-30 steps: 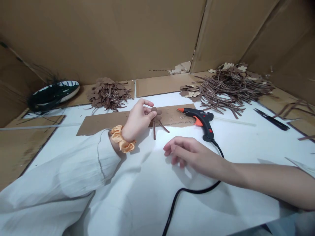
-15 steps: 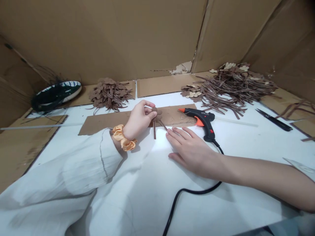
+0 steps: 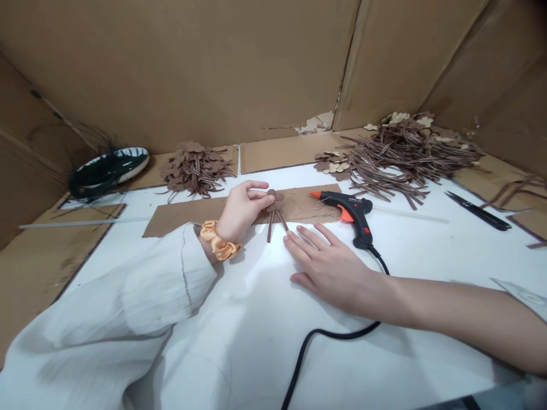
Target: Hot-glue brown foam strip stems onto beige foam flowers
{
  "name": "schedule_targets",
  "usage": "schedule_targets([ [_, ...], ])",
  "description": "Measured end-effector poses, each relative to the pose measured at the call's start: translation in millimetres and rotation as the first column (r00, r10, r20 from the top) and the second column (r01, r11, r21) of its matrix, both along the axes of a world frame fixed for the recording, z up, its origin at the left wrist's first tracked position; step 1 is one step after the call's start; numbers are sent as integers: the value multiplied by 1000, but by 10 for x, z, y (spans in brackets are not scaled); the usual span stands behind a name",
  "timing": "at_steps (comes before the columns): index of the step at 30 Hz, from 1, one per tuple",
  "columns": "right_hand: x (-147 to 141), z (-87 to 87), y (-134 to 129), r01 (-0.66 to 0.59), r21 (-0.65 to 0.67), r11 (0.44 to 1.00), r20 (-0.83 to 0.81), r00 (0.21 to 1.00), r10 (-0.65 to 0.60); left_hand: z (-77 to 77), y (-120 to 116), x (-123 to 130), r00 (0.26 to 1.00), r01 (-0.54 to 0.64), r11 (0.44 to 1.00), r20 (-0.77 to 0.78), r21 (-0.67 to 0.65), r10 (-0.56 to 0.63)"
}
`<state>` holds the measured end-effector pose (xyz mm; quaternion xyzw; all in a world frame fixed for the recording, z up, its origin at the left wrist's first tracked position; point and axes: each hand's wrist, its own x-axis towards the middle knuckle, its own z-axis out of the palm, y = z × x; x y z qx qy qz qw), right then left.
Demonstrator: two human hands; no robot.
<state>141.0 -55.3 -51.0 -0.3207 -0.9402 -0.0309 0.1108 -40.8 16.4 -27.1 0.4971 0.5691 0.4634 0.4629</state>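
Between the thumb and fingers of my left hand (image 3: 244,212) is a brown flower-shaped piece (image 3: 277,201), held over a long cardboard strip (image 3: 188,214). Two narrow stitched strips (image 3: 270,228) hang from the flower toward me, spread apart. My right hand (image 3: 327,262) lies palm down on the white tabletop with its fingers spread, one fingertip at the end of the right-hand strip. Just beyond that hand a black and orange glue gun (image 3: 356,213) lies on its side, its orange nozzle over the cardboard.
Brown flowers with strips (image 3: 194,168) are piled at back left, beside a bowl (image 3: 132,162) of dark thread. A bigger heap of strips (image 3: 405,154) fills the back right. Black snips (image 3: 478,210) lie at right. The glue gun's cord (image 3: 303,353) crosses the front.
The strips have swung slightly closer together, and my right fingertips have shifted a little left and toward me. My left hand still holds the flower piece.
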Motion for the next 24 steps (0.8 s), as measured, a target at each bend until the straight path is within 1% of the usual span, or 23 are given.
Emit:
schedule_targets([
  [2, 23, 58, 30, 5, 6, 1000, -131, 991, -4, 20, -5, 2, 1000, 3, 999, -27, 39, -2],
  [4, 57, 135, 81, 28, -19, 999, -328, 944, -33, 48, -30, 15, 999, 18, 995, -49, 96, -14],
  [6, 96, 216, 145, 65, -70, 995, -528, 844, -92, 81, -79, 39, 998, 56, 989, -41, 137, -51],
  [7, 113, 253, 177, 86, -106, 991, -601, 788, -133, 99, -111, 55, 997, 74, 985, -33, 153, -69],
  [9, 138, 313, 233, 121, -229, 966, -679, 691, -247, 141, -184, 88, 995, 97, 980, -22, 176, -95],
  [10, 144, 334, 254, 124, -320, 939, -684, 656, -319, 163, -222, 104, 995, 99, 978, -19, 185, -97],
  [11, 144, 350, 271, 108, -421, 901, -674, 628, -390, 185, -258, 120, 995, 98, 977, -13, 190, -97],
  [13, 132, 367, 291, 36, -596, 802, -632, 595, -497, 225, -319, 148, 995, 98, 978, 9, 183, -102],
  [14, 121, 372, 295, -9, -656, 755, -613, 590, -525, 240, -343, 160, 994, 98, 980, 20, 172, -103],
  [17, 88, 389, 294, -164, -747, 644, -596, 595, -540, 260, -388, 185, 994, 93, 988, 36, 126, -98],
  [19, 75, 409, 290, -225, -799, 558, -563, 608, -560, 260, -401, 192, 995, 88, 992, 44, 94, -93],
  [21, 71, 427, 288, -228, -846, 482, -509, 616, -601, 260, -405, 189, 995, 83, 994, 54, 71, -87],
  [22, 71, 432, 289, -217, -863, 456, -484, 614, -624, 262, -406, 185, 995, 77, 995, 57, 63, -81],
  [24, 66, 425, 293, -227, -877, 425, -469, 600, -648, 267, -411, 173, 996, 59, 997, 57, 58, -62],
])
